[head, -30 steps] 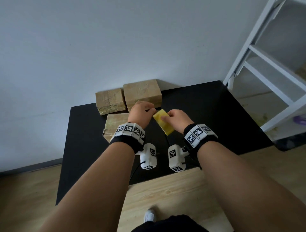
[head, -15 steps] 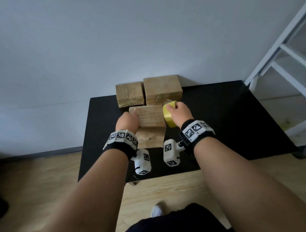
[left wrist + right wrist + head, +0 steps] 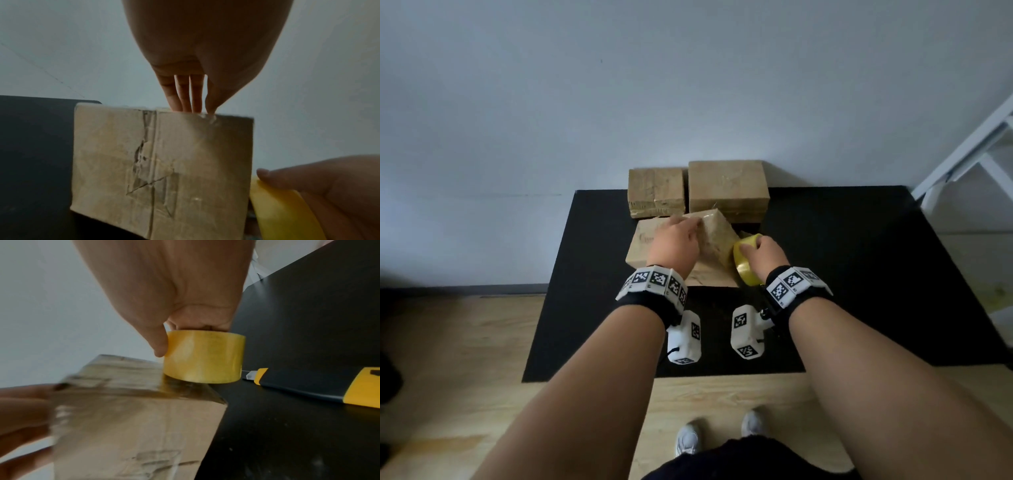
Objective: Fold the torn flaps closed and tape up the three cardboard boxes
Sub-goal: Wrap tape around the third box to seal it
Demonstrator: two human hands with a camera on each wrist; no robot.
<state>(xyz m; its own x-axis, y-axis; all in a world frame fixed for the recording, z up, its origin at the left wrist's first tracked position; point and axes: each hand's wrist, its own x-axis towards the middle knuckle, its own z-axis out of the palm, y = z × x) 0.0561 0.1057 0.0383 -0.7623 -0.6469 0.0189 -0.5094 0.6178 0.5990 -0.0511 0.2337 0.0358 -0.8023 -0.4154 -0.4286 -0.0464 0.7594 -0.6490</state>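
The near cardboard box (image 3: 717,240) is tipped up on the black table (image 3: 859,274), in front of two other boxes (image 3: 655,192) (image 3: 727,188) by the wall. My left hand (image 3: 674,246) lies on it, and its straight fingers (image 3: 191,104) reach the raised top edge of the box (image 3: 164,162), where a shiny strip of tape shows. My right hand (image 3: 765,255) grips a yellow tape roll (image 3: 744,263) against the box's right side. In the right wrist view the roll (image 3: 203,356) touches the box (image 3: 144,418), and glossy tape runs from it across the cardboard.
A black and yellow utility knife (image 3: 308,386) lies on the table right of the roll. A white shelf frame (image 3: 979,144) stands at the far right. The wall is close behind the boxes. Bare black tabletop lies to the right and front.
The near box lay flat and is now tipped up. My left hand moved from its left side to the raised edge. The roll moved down the box's right side.
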